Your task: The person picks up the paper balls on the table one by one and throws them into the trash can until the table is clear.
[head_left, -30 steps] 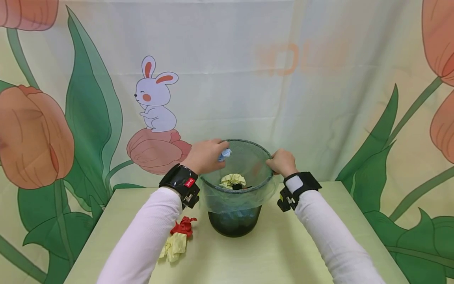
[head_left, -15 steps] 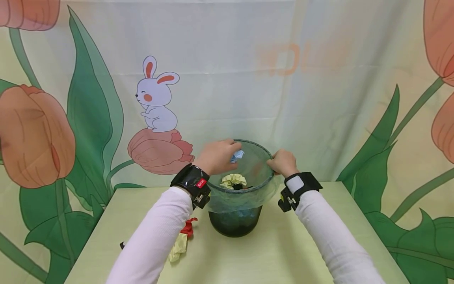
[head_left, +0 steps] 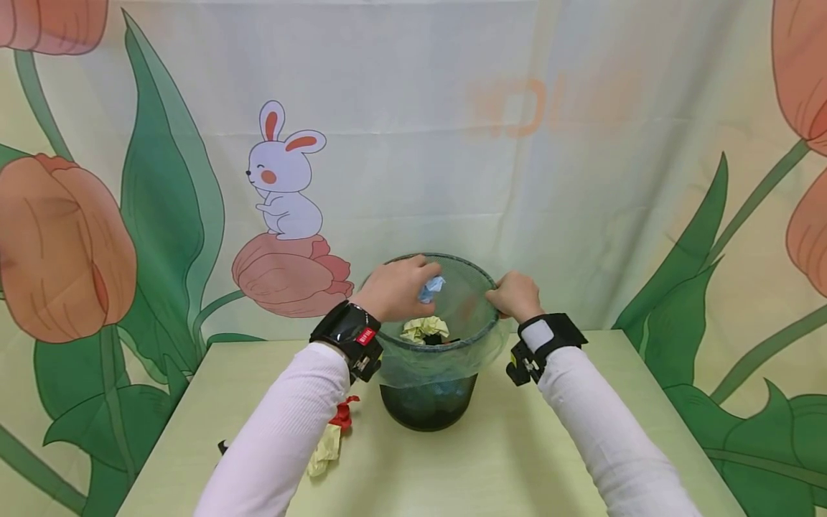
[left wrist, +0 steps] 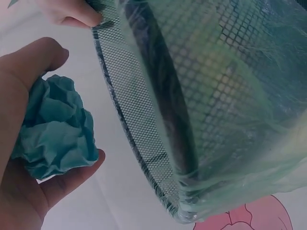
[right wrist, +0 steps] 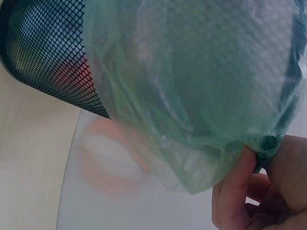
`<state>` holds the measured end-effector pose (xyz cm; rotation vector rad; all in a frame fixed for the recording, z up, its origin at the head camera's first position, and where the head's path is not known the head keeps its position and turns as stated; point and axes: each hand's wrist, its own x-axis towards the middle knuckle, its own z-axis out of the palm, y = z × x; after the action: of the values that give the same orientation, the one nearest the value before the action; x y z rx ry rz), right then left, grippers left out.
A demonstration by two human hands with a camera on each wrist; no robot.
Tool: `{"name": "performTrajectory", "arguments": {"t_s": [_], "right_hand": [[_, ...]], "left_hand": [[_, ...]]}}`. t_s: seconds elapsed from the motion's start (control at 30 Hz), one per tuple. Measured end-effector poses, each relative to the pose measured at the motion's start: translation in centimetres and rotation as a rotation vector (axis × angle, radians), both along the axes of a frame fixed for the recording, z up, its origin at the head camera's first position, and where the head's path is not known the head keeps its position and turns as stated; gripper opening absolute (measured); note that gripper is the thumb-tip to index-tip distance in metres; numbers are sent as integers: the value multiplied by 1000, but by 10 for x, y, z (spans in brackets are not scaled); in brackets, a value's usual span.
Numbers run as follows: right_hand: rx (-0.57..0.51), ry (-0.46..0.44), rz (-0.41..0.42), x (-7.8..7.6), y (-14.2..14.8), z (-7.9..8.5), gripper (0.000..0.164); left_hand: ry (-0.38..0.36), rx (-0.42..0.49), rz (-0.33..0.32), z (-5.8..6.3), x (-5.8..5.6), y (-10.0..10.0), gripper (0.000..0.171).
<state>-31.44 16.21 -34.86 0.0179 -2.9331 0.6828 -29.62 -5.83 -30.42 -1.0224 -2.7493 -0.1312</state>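
My left hand (head_left: 396, 289) is above the left side of a black mesh wastebasket (head_left: 428, 413), gripping a crumpled ball of blue paper (head_left: 431, 289). In the left wrist view the blue paper ball (left wrist: 60, 129) sits between thumb and fingers, apart from the rim. On the right, my right hand (head_left: 517, 296) pinches the basket's rim through a thin green bin liner (head_left: 426, 368), which is folded over the outside. In the right wrist view the fingers (right wrist: 235, 187) curl round that rim. Crumpled yellow paper (head_left: 424, 328) lies inside the basket, with something black beside it.
Left of the basket, a red crumpled paper (head_left: 342, 416) and a yellow crumpled paper (head_left: 325, 451) lie on the table (head_left: 530, 459), partly hidden by my left sleeve. A small black piece (head_left: 222, 446) shows farther left. A printed curtain (head_left: 413, 143) hangs behind.
My left hand has moved right with the blue paper, farther over the basket's mouth, then stays nearly still. The right hand keeps its hold on the rim.
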Motion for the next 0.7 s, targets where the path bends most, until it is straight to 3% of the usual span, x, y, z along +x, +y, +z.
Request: {"name": "performTrajectory", "arguments": {"t_s": [0.4,0.7], "right_hand": [[6,15,9,0,0,-1,48],[0,4,5,0,0,0,47]], "left_hand": [[-61,12,16,-3,1,-2,49],[-51,21,-11,-5,0,-8,56]]}}
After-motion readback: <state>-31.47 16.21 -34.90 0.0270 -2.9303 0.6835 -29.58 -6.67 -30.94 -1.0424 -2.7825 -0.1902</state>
